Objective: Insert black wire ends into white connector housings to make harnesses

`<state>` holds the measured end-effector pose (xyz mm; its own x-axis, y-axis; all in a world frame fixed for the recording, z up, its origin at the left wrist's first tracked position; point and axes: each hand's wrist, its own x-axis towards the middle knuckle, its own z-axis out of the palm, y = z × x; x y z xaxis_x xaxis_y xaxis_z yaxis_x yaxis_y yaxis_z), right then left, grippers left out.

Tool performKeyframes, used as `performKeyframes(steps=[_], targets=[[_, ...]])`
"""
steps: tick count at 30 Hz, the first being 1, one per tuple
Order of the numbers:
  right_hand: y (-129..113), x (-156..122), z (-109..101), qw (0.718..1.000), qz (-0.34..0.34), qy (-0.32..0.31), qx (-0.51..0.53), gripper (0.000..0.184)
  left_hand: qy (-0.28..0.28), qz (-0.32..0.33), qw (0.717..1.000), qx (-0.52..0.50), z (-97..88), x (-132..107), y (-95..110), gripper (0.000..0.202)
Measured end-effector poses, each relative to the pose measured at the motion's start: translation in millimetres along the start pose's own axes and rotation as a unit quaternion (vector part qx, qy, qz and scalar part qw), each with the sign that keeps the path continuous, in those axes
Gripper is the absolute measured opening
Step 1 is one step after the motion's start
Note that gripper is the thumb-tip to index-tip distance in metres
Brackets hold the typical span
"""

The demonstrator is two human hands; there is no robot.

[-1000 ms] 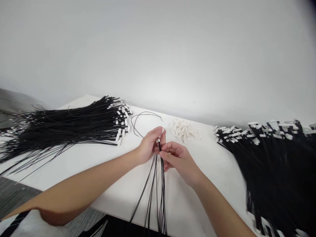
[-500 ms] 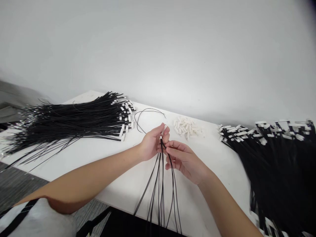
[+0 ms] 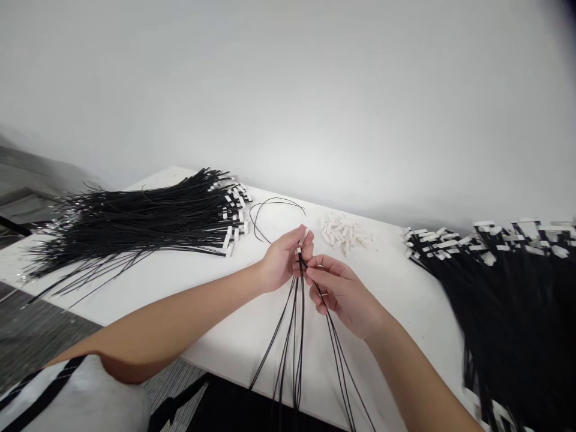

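Observation:
My left hand (image 3: 288, 259) is closed around a small white connector (image 3: 304, 236), its thumb at the top. Several black wires (image 3: 296, 336) hang from that hand over the front of the table. Just to the right, my right hand (image 3: 335, 291) pinches a few of these black wires (image 3: 335, 336) between thumb and fingers, below the connector. Its fingertips are close to the left hand. Where exactly the wires enter the connector is hidden by the fingers.
On the left of the white table (image 3: 216, 324) lies a thick bundle of black wires (image 3: 148, 216) with white connectors. Loose white connectors (image 3: 344, 231) are heaped behind my hands. A second large wire bundle (image 3: 508, 312) covers the right side. A thin looped wire (image 3: 270, 203) lies near the wall (image 3: 315, 108).
My right hand has drawn its few wires rightward, apart from the others hanging from the left hand. The whole view has shifted slightly.

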<state>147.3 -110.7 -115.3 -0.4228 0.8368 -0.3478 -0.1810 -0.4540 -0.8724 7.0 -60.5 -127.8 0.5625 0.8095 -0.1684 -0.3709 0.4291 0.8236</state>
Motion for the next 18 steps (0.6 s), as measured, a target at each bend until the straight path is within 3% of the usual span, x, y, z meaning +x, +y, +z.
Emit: performKeyframes(steps=[4,8,10,14,18], targets=[[3.0,3.1,-1.1,0.998,-0.030,0.040,-0.030,0.021,0.018,0.004,1.000,0.005,0.5,0.7,0.1,0.034],[6.2,4.4,-1.1,0.980,-0.082,0.090,-0.158,0.023,0.039,0.014,0.999,0.013,1.1,1.7,-1.9,0.031],[7.4,3.3,-0.8,0.949,-0.126,0.126,-0.261,0.022,0.044,0.017,0.999,0.027,1.5,2.1,-3.2,0.032],[10.5,1.4,-1.5,0.852,-0.188,0.184,-0.452,0.020,0.055,0.011,0.997,0.056,2.3,2.8,-5.2,0.032],[12.8,3.1,-3.1,0.792,-0.211,0.212,-0.532,0.021,0.049,0.007,0.996,0.071,3.4,2.5,-5.9,0.032]])
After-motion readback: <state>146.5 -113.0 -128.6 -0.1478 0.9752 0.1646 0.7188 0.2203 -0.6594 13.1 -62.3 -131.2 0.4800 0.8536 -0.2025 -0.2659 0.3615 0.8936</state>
